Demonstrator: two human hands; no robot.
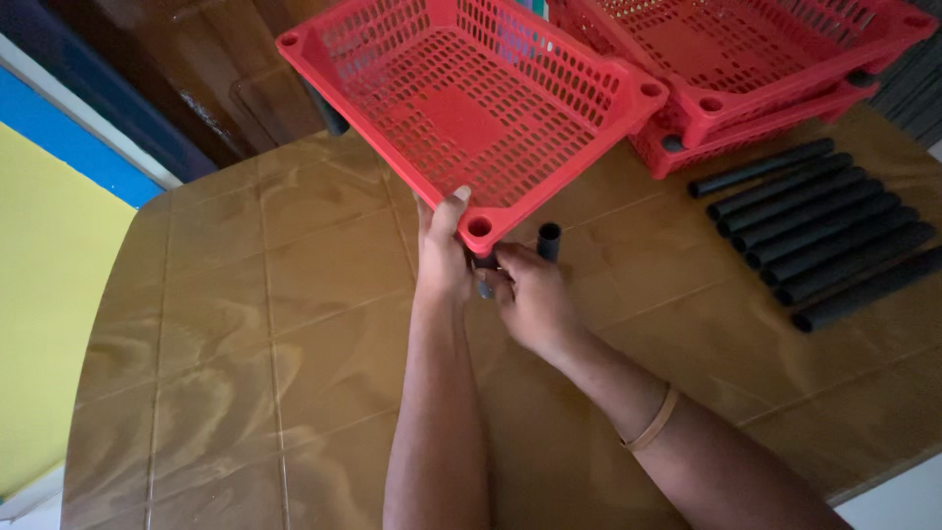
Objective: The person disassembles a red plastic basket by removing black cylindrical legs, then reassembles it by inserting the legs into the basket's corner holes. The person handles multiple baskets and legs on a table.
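A red perforated plastic tray (461,108) is tilted above the brown table (245,324). My left hand (444,257) grips its near edge beside a round corner socket. My right hand (533,299) is closed on a short black tube (485,277) right under that corner socket; whether the tube sits in the socket I cannot tell. A second black tube (549,240) stands upright just right of my fingers. Another black tube (332,116) shows under the tray's left side.
Two more red trays (785,59) are stacked at the back right. Several black tubes (819,231) lie side by side on the table's right. A yellow and blue surface (44,255) lies left of the table. My right wrist wears a thin band (653,422).
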